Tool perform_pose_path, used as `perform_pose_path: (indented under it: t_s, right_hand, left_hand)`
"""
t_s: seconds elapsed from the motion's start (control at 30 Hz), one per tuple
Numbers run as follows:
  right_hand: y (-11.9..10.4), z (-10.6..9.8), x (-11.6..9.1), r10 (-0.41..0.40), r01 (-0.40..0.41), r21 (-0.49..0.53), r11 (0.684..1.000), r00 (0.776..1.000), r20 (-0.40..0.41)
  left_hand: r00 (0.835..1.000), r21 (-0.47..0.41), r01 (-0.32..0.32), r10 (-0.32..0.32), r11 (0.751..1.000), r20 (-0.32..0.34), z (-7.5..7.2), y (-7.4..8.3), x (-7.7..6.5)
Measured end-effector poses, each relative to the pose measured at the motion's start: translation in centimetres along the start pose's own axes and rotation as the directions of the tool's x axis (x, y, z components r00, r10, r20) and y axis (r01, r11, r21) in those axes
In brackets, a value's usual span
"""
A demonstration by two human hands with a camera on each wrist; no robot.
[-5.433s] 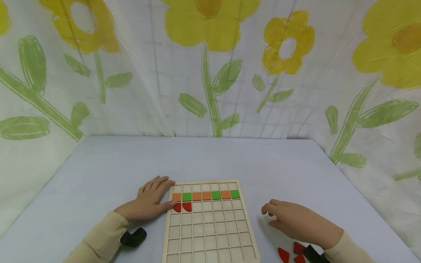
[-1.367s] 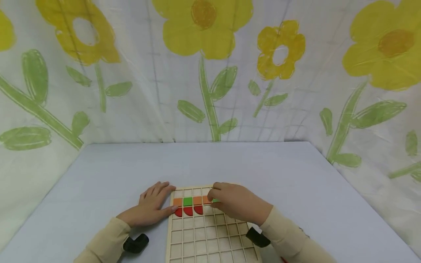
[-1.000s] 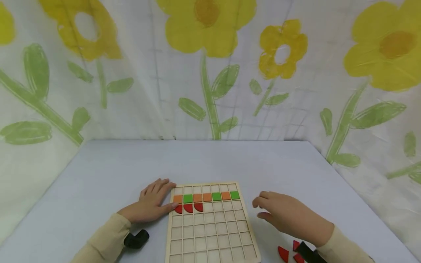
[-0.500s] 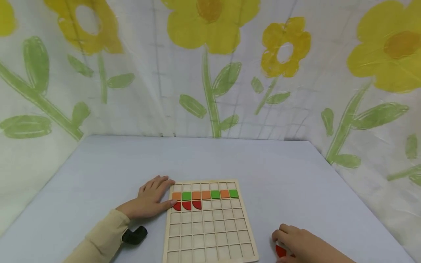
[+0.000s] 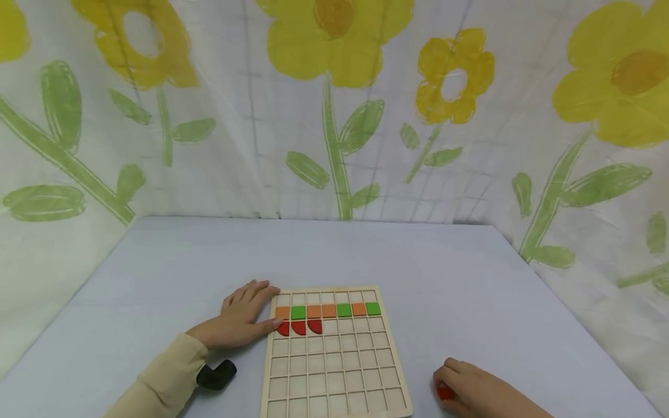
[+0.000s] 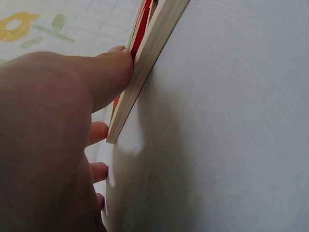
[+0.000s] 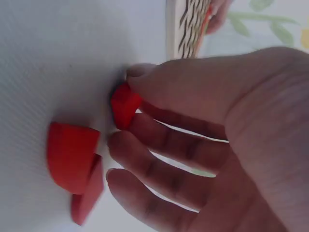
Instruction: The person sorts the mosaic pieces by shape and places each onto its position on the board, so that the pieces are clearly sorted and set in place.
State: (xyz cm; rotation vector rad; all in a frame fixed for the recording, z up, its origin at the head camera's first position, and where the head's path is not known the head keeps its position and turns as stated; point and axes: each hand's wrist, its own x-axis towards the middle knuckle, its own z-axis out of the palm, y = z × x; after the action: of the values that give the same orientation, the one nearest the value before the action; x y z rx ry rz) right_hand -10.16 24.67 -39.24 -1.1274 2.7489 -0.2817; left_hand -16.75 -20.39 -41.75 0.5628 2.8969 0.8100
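Note:
A wooden grid board [image 5: 337, 366] lies on the table. Orange and green square tiles [image 5: 328, 312] fill its second row, and three red quarter-circle tiles [image 5: 315, 327] occupy the left of the row below. My left hand [image 5: 237, 322] rests at the board's upper left edge, fingers extended, thumb tip over the rim by the first red tile. To the right of the board, my right hand [image 5: 475, 390] pinches a red quarter-circle tile [image 7: 124, 105] between thumb and fingers at the tabletop. Two more red tiles [image 7: 72, 157] lie beside those fingers in the right wrist view, one partly behind the other.
A white table [image 5: 334, 252] reaches back to a hanging cloth [image 5: 225, 174] printed with yellow flowers. A black wrist-worn piece [image 5: 216, 375] sits under the left sleeve, close to the table.
A third red tile has joined the row on the board. My right hand has gone from the board back to the loose red tiles and now pinches one. My left hand stays put.

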Motion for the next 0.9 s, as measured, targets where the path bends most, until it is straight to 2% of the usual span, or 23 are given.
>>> perform_pose_path:
  t_s: [0.1,0.17,0.27,0.37,0.63,0.77,0.9]
  right_hand:
    - [-0.5,-0.6,0.4,0.021,-0.022,-0.023,1.0,0.999,-0.045]
    - [-1.2,-1.3,0.8,0.043,-0.047,-0.034,0.998,0.994,-0.104]
    - [-2.2,-2.3,2.1,0.022,-0.031,-0.036,0.999,0.976,-0.218]
    - [-3.7,-3.1,3.9,-0.041,0.024,-0.059,0.998,0.951,-0.305]
    - [-6.9,-3.8,9.5,-0.157,0.145,-0.064,0.987,0.95,-0.271]
    - [-7.5,-3.8,12.0,-0.161,0.161,-0.019,0.987,0.964,-0.213]
    - [-7.7,-3.7,14.1,-0.149,0.159,0.039,0.986,0.972,-0.183]
  left_hand:
    - [1.0,0.006,0.004,-0.004,1.0,0.004,-0.1,0.0,0.2]
    - [1.0,0.005,0.001,-0.001,1.0,0.002,-0.1,0.1,0.2]
    - [1.0,0.0,-0.005,0.005,1.0,-0.004,-0.2,0.1,0.2]
    - [1.0,-0.009,-0.005,0.005,1.0,-0.002,-0.1,0.1,0.0]
    - [1.0,-0.016,-0.01,0.01,1.0,-0.004,0.3,-0.3,-0.2]
    - [0.999,-0.019,-0.024,0.024,1.0,-0.024,0.8,-0.6,0.0]
    - [1.0,-0.02,-0.021,0.02,1.0,-0.024,0.7,-0.5,0.1]
